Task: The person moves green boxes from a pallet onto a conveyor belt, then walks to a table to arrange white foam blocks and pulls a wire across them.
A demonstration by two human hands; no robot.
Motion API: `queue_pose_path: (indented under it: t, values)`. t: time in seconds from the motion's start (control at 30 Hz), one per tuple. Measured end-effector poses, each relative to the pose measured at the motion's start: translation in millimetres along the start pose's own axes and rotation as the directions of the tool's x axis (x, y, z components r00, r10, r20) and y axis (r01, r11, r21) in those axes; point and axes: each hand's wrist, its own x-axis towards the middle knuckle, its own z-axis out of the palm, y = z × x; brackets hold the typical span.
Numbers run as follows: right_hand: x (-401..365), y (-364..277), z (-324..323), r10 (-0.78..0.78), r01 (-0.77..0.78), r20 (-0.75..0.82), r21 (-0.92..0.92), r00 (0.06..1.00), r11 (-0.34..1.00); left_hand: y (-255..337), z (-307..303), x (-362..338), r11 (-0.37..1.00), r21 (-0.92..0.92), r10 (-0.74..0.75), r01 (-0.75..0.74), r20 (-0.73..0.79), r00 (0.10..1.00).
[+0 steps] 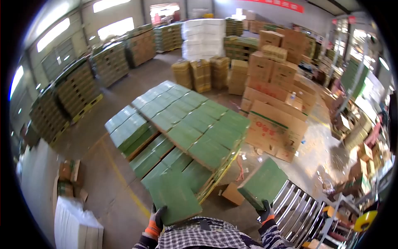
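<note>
My left hand (157, 216), in a dark glove with an orange cuff, grips the near left corner of a flat green carton (175, 198). This carton is in front of my body, at the near end of the stack of green cartons (190, 120). On the other side, my right hand (266, 211) holds a second green carton (263, 182) by its near edge. That one is tilted beside the roller conveyor (296, 211). Fingers under both cartons are hidden. The stack's near left part is lower than the rest.
Brown cardboard boxes (275, 128) stand at the right beyond the stack. A small brown box (233, 194) is on the floor between the stack and the conveyor. White wrapped slabs (76, 224) are at near left. Loaded pallets (78, 89) line the left wall.
</note>
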Motion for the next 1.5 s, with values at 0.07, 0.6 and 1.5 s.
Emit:
queue_pose_path:
  t: [0.07, 0.6, 1.5]
  values:
    - [-5.1, -9.1, 50.3, 0.084, -0.086, -0.019, -0.222, 0.996, 0.971, 20.4, 2.2, -24.6, 0.997, -0.059, -0.047, 0.044, -0.041, 0.998]
    - [142.8, 214.5, 379.4, 0.544, -0.194, 0.189, -0.799, 0.818, 0.569, 43.9, -198.1, 136.0, 0.954, -0.273, -0.174, 0.123, -0.171, 0.97]
    - [318.9, 459.6, 568.2, 0.082, 0.668, 0.791, -0.449, 0.606, -0.594, -42.4, -327.9, 506.6, 0.885, -0.45, -0.302, 0.121, -0.357, 0.884]
